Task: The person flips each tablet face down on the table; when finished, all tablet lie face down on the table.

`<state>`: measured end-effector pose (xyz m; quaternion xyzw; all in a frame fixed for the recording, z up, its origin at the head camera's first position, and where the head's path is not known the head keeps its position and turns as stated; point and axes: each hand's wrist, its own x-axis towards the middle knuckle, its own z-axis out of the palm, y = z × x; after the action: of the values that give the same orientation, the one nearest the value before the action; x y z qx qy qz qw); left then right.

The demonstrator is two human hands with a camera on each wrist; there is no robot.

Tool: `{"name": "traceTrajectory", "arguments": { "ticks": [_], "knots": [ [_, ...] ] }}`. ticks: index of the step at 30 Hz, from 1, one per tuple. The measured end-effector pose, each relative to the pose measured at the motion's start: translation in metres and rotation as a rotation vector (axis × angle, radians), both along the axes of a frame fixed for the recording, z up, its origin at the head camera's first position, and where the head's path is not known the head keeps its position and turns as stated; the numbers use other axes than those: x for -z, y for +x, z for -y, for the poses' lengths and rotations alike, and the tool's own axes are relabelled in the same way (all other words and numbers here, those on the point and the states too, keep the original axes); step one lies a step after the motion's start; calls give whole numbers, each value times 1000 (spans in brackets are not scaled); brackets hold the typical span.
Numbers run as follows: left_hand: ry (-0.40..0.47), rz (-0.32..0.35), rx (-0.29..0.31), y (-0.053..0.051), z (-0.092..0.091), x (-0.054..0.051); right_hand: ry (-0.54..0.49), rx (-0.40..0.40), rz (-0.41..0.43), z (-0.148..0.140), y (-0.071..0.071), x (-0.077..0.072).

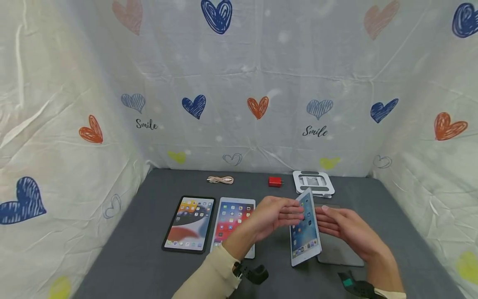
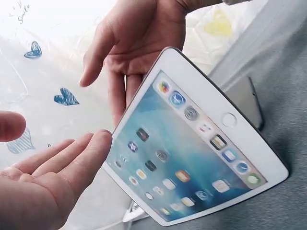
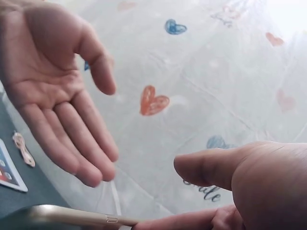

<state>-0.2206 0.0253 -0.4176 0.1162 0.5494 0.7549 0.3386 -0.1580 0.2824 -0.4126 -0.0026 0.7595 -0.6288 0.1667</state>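
plainly, left hand (image 1: 272, 214) and right hand (image 1: 349, 228) flank a tilted white tablet (image 1: 305, 232), fingers (image 1: 291, 210) straight.

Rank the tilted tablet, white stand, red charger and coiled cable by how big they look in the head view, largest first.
1. Tilted tablet
2. White stand
3. Red charger and coiled cable: too close to rank; the cable looks longer, the charger thicker.

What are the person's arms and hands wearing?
The left hand and right hand are bare, with no gloves. The left arm has a long cream sleeve, and a bit of matching cream cuff shows on the right. Each wrist wears something black: the left wrist gear looks chunky and rounded, and the right wrist gear has a little green patch.
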Motion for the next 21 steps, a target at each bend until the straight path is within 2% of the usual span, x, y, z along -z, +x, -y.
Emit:
{"name": "traceTrajectory", "arguments": {
  "ticks": [6,15,21],
  "knots": [
    [-15,-17,-19,-3,3,-6,-16,-38,-8,17,-6,-6],
    [-57,-52,-70,-7,22,-4,-14,-98,-49,42,-14,-6],
    [-37,-20,-118,-8,38,1,-42,-132,-70,52,-17,-1]
  ]
}}
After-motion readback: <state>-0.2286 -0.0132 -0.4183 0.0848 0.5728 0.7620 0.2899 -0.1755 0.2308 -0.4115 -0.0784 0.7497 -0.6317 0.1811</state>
